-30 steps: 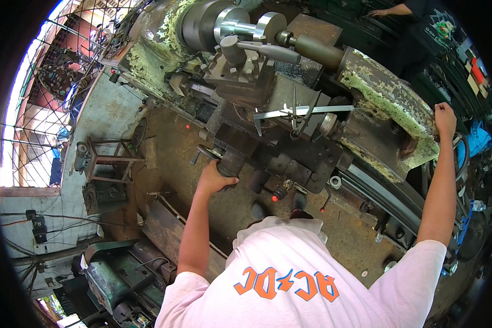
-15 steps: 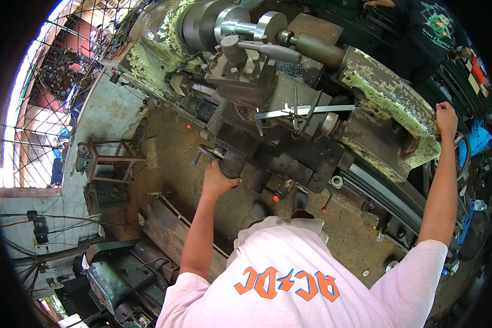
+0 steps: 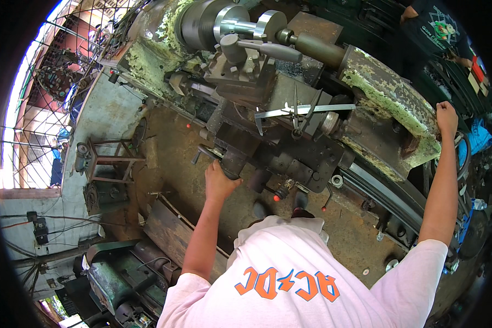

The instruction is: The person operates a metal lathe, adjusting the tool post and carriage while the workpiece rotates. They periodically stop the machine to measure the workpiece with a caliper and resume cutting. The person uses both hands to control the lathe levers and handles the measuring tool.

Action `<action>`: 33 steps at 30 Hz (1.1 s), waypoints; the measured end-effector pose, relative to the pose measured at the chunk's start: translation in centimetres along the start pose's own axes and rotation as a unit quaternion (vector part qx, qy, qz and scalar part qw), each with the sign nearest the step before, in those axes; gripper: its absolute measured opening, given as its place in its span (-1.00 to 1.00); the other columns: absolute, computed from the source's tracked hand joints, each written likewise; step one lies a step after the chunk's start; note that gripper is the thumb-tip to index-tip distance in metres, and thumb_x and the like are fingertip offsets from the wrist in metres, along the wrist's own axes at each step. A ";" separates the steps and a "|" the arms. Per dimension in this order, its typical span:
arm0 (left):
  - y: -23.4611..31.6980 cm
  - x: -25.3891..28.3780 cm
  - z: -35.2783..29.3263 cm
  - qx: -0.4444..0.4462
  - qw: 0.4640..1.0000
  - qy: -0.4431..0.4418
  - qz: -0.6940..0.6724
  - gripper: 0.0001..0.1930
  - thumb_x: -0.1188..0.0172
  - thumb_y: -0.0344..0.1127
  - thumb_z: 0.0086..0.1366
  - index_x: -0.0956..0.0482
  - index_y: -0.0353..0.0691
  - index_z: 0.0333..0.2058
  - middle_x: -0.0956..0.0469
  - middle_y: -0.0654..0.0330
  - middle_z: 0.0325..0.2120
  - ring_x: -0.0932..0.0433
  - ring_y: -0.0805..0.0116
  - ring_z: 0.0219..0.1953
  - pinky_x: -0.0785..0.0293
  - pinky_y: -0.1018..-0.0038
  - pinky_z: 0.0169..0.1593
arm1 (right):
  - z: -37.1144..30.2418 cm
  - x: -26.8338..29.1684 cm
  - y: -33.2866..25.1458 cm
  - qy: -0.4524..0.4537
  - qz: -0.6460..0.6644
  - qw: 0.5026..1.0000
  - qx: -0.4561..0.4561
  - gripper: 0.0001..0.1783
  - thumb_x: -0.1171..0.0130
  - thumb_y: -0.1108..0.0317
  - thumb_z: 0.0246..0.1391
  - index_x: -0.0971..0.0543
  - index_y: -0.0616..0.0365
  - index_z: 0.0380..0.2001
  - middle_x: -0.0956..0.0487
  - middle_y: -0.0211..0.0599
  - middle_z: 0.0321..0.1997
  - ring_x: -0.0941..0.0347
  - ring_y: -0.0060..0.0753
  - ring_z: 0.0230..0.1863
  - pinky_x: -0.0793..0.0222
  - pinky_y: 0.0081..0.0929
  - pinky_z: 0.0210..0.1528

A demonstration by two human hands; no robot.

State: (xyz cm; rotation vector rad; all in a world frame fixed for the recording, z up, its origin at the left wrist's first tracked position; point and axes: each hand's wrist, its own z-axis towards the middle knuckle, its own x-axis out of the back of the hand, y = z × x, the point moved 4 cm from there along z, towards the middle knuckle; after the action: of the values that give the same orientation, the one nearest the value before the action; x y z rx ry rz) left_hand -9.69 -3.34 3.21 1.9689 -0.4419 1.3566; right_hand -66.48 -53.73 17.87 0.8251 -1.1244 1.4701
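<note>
Pale pink short-sleeved T-shirt [image 3: 290,273], orange and blue printed lettering, both forearms bare

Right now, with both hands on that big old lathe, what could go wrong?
The left hand grips a crank handle close below the chuck; a slip could carry fingers toward it. A caliper lies loose on the carriage and could shake off. The right hand rests far away on the tailstock end, stretching the person's stance.

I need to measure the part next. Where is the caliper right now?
In the head view the caliper lies flat on top of the lathe carriage, right of centre, just below the tool post and beyond the left hand.
</note>
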 end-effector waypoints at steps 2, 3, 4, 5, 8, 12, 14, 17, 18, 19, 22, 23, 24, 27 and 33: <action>0.1 -0.1 -0.2 0.002 1.000 0.007 0.012 0.09 -0.62 -0.12 -0.20 -0.20 -0.48 0.26 -0.33 -0.23 0.19 -0.30 -0.16 0.26 -0.31 0.14 0.32 | -0.1 0.0 -0.1 -0.003 -0.001 1.000 -0.002 -0.69 -0.14 0.10 0.21 -0.64 0.11 -0.24 -0.66 -0.06 -0.24 -0.59 0.08 -0.14 -0.44 -0.09 -0.08; 0.2 -0.2 -0.3 0.000 1.000 0.012 0.014 0.09 -0.62 -0.13 -0.19 -0.20 -0.48 0.26 -0.32 -0.23 0.20 -0.29 -0.16 0.27 -0.31 0.14 0.33 | -0.1 0.0 -0.1 -0.006 -0.002 1.000 -0.005 -0.69 -0.14 0.10 0.21 -0.64 0.11 -0.24 -0.66 -0.05 -0.24 -0.59 0.08 -0.15 -0.44 -0.09 -0.08; 0.3 -0.2 -0.4 0.001 1.000 0.017 0.019 0.09 -0.62 -0.14 -0.19 -0.19 -0.48 0.26 -0.31 -0.23 0.21 -0.27 -0.16 0.28 -0.30 0.14 0.33 | -0.1 0.0 -0.1 -0.012 0.009 1.000 -0.017 -0.69 -0.13 0.10 0.21 -0.64 0.11 -0.24 -0.66 -0.05 -0.24 -0.59 0.08 -0.15 -0.44 -0.08 -0.09; 0.4 -0.3 -0.5 0.007 1.000 0.017 0.024 0.09 -0.61 -0.14 -0.18 -0.19 -0.48 0.26 -0.30 -0.22 0.22 -0.26 -0.16 0.29 -0.29 0.14 0.34 | -0.1 0.1 -0.2 -0.005 0.000 1.000 -0.006 -0.69 -0.13 0.10 0.21 -0.64 0.11 -0.25 -0.66 -0.05 -0.25 -0.59 0.08 -0.16 -0.44 -0.08 -0.10; 0.7 -0.3 -0.8 -0.001 0.999 0.034 0.029 0.07 -0.61 -0.15 -0.17 -0.19 -0.48 0.25 -0.29 -0.22 0.23 -0.24 -0.16 0.30 -0.28 0.14 0.35 | -0.2 0.2 -0.2 0.002 0.007 1.000 0.001 -0.69 -0.13 0.09 0.21 -0.64 0.11 -0.27 -0.66 -0.05 -0.26 -0.59 0.08 -0.18 -0.44 -0.08 -0.11; 0.9 -0.4 -1.0 -0.009 0.998 0.056 0.031 0.06 -0.61 -0.16 -0.16 -0.20 -0.48 0.25 -0.29 -0.21 0.22 -0.25 -0.16 0.29 -0.27 0.14 0.35 | -0.1 0.1 -0.1 0.000 0.010 1.000 0.002 -0.69 -0.14 0.09 0.20 -0.64 0.10 -0.28 -0.66 -0.06 -0.28 -0.59 0.09 -0.18 -0.44 -0.08 -0.10; 1.0 -0.5 -1.2 -0.011 0.998 0.062 0.028 0.05 -0.60 -0.17 -0.16 -0.20 -0.48 0.25 -0.30 -0.20 0.21 -0.24 -0.16 0.29 -0.28 0.14 0.34 | -0.1 0.1 -0.1 -0.003 0.007 1.000 -0.001 -0.69 -0.14 0.09 0.19 -0.64 0.10 -0.28 -0.66 -0.06 -0.27 -0.59 0.09 -0.17 -0.44 -0.08 -0.10; 1.2 -0.7 -1.5 -0.016 0.996 0.081 0.037 0.03 -0.59 -0.19 -0.14 -0.20 -0.48 0.25 -0.29 -0.19 0.21 -0.23 -0.16 0.29 -0.27 0.14 0.35 | 0.0 0.1 -0.1 -0.007 0.002 1.000 -0.001 -0.69 -0.14 0.08 0.19 -0.64 0.10 -0.27 -0.67 -0.05 -0.26 -0.59 0.09 -0.16 -0.45 -0.08 -0.08; 1.2 -0.8 -1.6 -0.018 0.995 0.085 0.039 0.03 -0.59 -0.19 -0.13 -0.20 -0.48 0.25 -0.29 -0.19 0.21 -0.23 -0.16 0.29 -0.27 0.15 0.35 | 0.0 0.1 -0.1 -0.006 0.003 1.000 0.000 -0.69 -0.14 0.08 0.18 -0.64 0.10 -0.27 -0.67 -0.05 -0.26 -0.59 0.09 -0.15 -0.45 -0.08 -0.08; 1.3 -0.9 -1.6 -0.020 0.995 0.089 0.042 0.03 -0.59 -0.19 -0.13 -0.20 -0.48 0.25 -0.28 -0.19 0.21 -0.23 -0.15 0.29 -0.26 0.15 0.35 | 0.0 0.1 0.0 -0.011 0.012 1.000 -0.009 -0.69 -0.14 0.08 0.18 -0.64 0.10 -0.27 -0.67 -0.05 -0.25 -0.59 0.09 -0.15 -0.45 -0.08 -0.07; 1.3 -1.1 -1.8 -0.029 0.993 0.103 0.046 0.04 -0.59 -0.18 -0.13 -0.19 -0.48 0.26 -0.29 -0.21 0.21 -0.23 -0.17 0.28 -0.25 0.12 0.35 | -0.1 0.1 -0.1 -0.010 0.016 1.000 -0.012 -0.69 -0.15 0.08 0.18 -0.64 0.10 -0.26 -0.67 -0.05 -0.24 -0.59 0.10 -0.14 -0.45 -0.08 -0.07; 1.2 -1.2 -1.8 -0.030 0.993 0.103 0.046 0.05 -0.59 -0.18 -0.14 -0.18 -0.48 0.27 -0.29 -0.22 0.20 -0.24 -0.18 0.27 -0.24 0.11 0.34 | -0.1 0.2 -0.1 -0.004 0.006 1.000 -0.001 -0.69 -0.15 0.08 0.18 -0.64 0.10 -0.26 -0.67 -0.05 -0.24 -0.59 0.10 -0.14 -0.45 -0.08 -0.07; 1.2 -1.3 -1.9 -0.035 0.992 0.112 0.049 0.05 -0.59 -0.18 -0.14 -0.18 -0.48 0.27 -0.29 -0.22 0.20 -0.24 -0.18 0.28 -0.24 0.11 0.34 | -0.1 0.2 -0.1 -0.002 0.006 1.000 0.000 -0.69 -0.15 0.09 0.18 -0.65 0.10 -0.26 -0.67 -0.05 -0.24 -0.59 0.10 -0.13 -0.45 -0.08 -0.07; 1.1 -1.6 -2.0 -0.039 0.990 0.122 0.059 0.04 -0.59 -0.17 -0.13 -0.19 -0.46 0.27 -0.29 -0.22 0.21 -0.23 -0.17 0.28 -0.24 0.11 0.34 | -0.1 0.2 -0.2 -0.003 0.005 1.000 0.001 -0.69 -0.15 0.09 0.18 -0.65 0.10 -0.26 -0.67 -0.04 -0.24 -0.59 0.11 -0.13 -0.45 -0.08 -0.06; 0.5 -0.8 -1.3 -0.065 0.993 0.077 0.060 0.04 -0.58 -0.09 -0.11 -0.22 -0.49 0.26 -0.33 -0.23 0.19 -0.29 -0.19 0.26 -0.27 0.14 0.33 | -0.1 0.2 -0.3 0.005 0.012 1.000 0.011 -0.69 -0.15 0.10 0.18 -0.65 0.10 -0.23 -0.67 -0.04 -0.24 -0.59 0.11 -0.11 -0.45 -0.09 -0.06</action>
State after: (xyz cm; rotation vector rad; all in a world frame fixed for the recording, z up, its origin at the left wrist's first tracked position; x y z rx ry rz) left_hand -11.18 -2.81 2.96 1.7409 -0.5671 1.5038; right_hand -66.23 -53.55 18.12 0.8221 -1.1165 1.5072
